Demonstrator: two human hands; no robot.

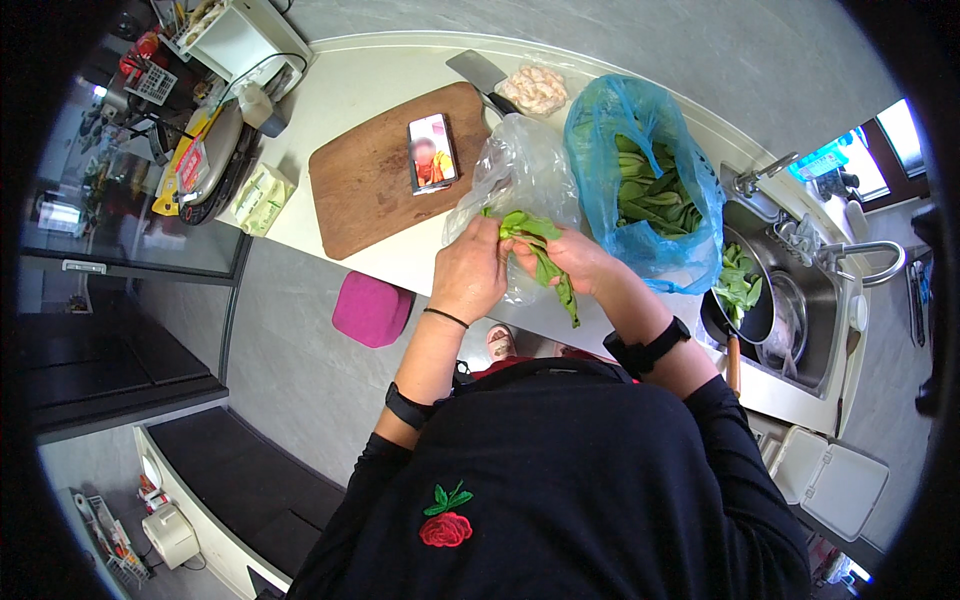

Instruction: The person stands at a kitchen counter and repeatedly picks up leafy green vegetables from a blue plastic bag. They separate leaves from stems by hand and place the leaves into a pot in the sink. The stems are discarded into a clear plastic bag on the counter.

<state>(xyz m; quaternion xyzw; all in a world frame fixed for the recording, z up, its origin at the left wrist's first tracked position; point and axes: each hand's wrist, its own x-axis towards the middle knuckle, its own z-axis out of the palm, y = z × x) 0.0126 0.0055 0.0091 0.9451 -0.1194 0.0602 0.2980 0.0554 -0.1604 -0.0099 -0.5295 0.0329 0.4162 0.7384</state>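
Observation:
My left hand and my right hand meet over a clear plastic bag at the counter's front edge, both gripping leafy greens. Some leaves hang down below my right hand. To the right, a blue plastic bag stands open with many greens inside. More greens lie in a wooden-handled pan over the sink's left side. Left of the clear bag, a smartphone with its screen lit rests on a wooden cutting board.
A cleaver lies behind the board, beside a bag of pale food. The metal sink with its faucet is at right. A tissue pack sits at the counter's left end; a magenta stool stands below.

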